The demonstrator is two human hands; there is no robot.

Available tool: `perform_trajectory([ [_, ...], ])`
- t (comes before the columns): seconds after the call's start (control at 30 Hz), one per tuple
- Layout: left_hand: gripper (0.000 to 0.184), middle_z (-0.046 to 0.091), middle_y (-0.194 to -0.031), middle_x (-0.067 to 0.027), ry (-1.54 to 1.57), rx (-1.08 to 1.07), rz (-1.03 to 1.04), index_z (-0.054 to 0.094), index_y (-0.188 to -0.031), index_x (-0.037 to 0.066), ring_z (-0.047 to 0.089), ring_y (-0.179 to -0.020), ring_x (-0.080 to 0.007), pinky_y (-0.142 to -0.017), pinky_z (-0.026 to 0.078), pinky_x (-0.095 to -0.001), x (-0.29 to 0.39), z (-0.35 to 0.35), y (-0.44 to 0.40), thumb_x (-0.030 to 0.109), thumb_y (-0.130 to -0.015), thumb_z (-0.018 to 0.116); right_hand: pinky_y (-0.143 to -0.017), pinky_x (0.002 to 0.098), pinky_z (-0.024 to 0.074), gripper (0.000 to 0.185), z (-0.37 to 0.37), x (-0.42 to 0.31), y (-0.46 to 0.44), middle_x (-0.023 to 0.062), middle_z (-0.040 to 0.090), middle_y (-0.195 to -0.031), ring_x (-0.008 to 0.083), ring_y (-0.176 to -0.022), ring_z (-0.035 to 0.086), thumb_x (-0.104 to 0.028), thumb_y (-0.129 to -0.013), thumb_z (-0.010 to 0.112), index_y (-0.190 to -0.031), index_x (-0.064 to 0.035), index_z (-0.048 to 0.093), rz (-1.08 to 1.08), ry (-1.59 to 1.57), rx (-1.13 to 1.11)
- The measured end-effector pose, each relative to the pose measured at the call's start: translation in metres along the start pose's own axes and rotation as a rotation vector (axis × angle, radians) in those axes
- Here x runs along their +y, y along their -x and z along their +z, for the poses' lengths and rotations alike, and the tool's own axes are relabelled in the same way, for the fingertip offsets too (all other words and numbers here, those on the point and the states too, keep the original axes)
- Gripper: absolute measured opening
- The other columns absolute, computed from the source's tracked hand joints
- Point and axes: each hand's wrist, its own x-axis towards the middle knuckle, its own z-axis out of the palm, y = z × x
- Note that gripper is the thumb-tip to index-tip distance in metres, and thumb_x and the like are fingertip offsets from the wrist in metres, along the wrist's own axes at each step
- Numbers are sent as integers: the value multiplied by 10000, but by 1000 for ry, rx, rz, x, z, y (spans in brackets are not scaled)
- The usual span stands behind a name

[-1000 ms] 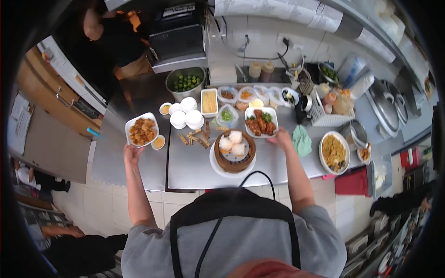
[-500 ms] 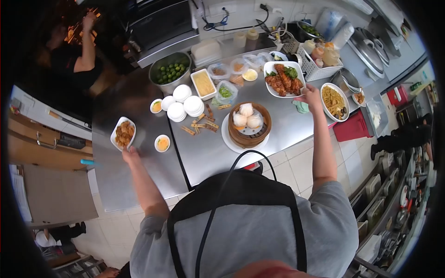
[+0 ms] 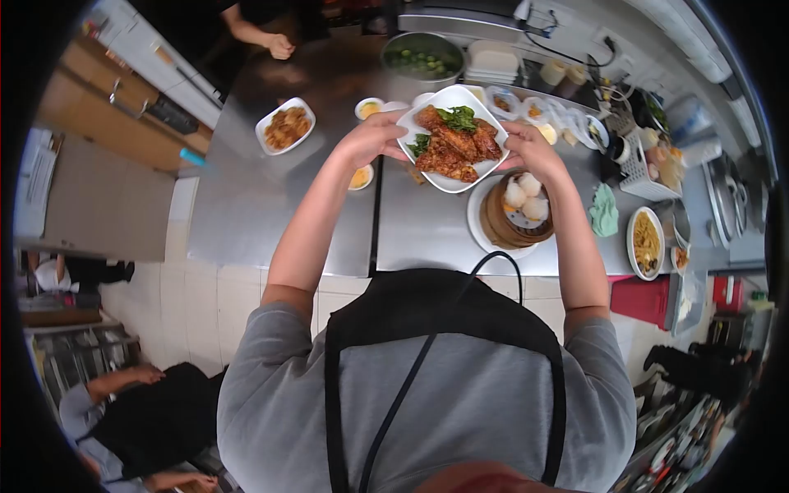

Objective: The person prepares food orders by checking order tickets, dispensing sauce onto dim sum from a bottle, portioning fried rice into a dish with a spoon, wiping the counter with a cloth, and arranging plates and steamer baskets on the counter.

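A white square dish (image 3: 454, 182) of browned fried pieces with green leaves (image 3: 457, 120) is held up over the steel counter. My left hand (image 3: 374, 138) grips its left edge and my right hand (image 3: 526, 148) grips its right edge. Below and right of it, a bamboo steamer (image 3: 501, 222) with white buns (image 3: 526, 197) sits on a round white plate (image 3: 477, 220). At the counter's left part stands another white dish (image 3: 288, 126) with brown food. A small cup (image 3: 361, 177) of yellow-orange stuff is partly hidden behind my left forearm.
A metal bowl of green limes (image 3: 422, 62) stands at the back beside stacked white trays (image 3: 491, 62). To the right are a green cloth (image 3: 603, 210), an oval noodle dish (image 3: 645, 242) and a white basket (image 3: 649, 168). A co-worker's hand (image 3: 280, 46) shows across the counter.
The left-side food dish has been set down farther back, and my left hand has let it go. My right hand has brought the fried-piece dish leftwards, where my left hand has taken hold too.
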Motion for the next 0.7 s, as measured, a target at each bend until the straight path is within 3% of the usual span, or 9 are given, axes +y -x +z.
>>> perform_trajectory([
  [0.07, 433, 555, -1023, -118, 18, 89, -1, 411, -1204, -21, 596, -830, -165, -678, 529, -279, -9, -12, 22, -1, -772, 402, -649, 255, 531, 437, 17, 1, -15, 118, 556, -1003, 172, -784, 602, -29, -751, 440, -1183, 34, 430, -28, 8, -124],
  [0.1, 433, 575, -967, -161, 27, 162, 60, 436, -1173, -45, 614, -774, -202, -648, 534, -279, -15, -15, 34, 9, -743, 409, -649, 255, 531, 437, 26, -1, -20, 118, 556, -1003, 172, -784, 602, -29, -751, 440, -1183, 34, 430, -33, 14, -164],
  [0.17, 431, 575, -961, -156, 81, 298, 82, 440, -1168, -45, 612, -764, -208, -638, 536, -277, -27, -25, 62, 2, -741, 400, -706, 284, 517, 440, 42, -5, -19, 107, 555, -1007, 168, -812, 597, -49, -757, 465, -1195, -15, 443, 62, -27, -212],
  [0.23, 438, 571, -970, -156, 75, 374, 83, 430, -1175, -42, 611, -764, -217, -631, 539, -287, -38, -40, 98, -10, -741, 392, -744, 291, 492, 371, 47, -14, -13, 87, 554, -1018, 161, -838, 590, -88, -775, 501, -1144, -51, 496, 26, 6, -202],
  [0.37, 436, 541, -1008, -183, 253, 750, 106, 382, -1188, -62, 612, -766, -256, -616, 556, -310, -77, -83, 171, -25, -754, 364, -665, 233, 454, 132, 14, -11, -7, 32, 582, -830, 123, -765, 578, -172, -843, 498, -854, -57, 561, -246, 158, 141],
  [0.53, 359, 514, -998, -206, 315, 1174, 133, 398, -1111, -101, 592, -801, -330, -600, 567, -326, -134, -144, 228, -31, -763, 350, -564, 197, 382, 232, -59, 20, 13, -2, 566, -699, 74, -606, 488, -259, -853, 504, -724, -73, 557, -304, 52, 441],
  [0.63, 407, 501, -1035, -213, 358, 1357, 185, 335, -1163, -57, 590, -806, -334, -584, 570, -352, -173, -191, 233, -34, -758, 361, -531, 183, 348, 261, -79, 31, 32, -7, 553, -662, 57, -559, 440, -265, -849, 517, -687, -66, 564, -320, 57, 615],
  [0.7, 365, 491, -1061, -206, 479, 1475, 258, 340, -1150, -30, 581, -829, -346, -600, 565, -385, -180, -207, 222, 6, -792, 397, -537, 179, 359, 197, -98, 49, 37, -14, 549, -656, 50, -563, 454, -202, -816, 565, -691, -51, 582, -375, 110, 718],
])
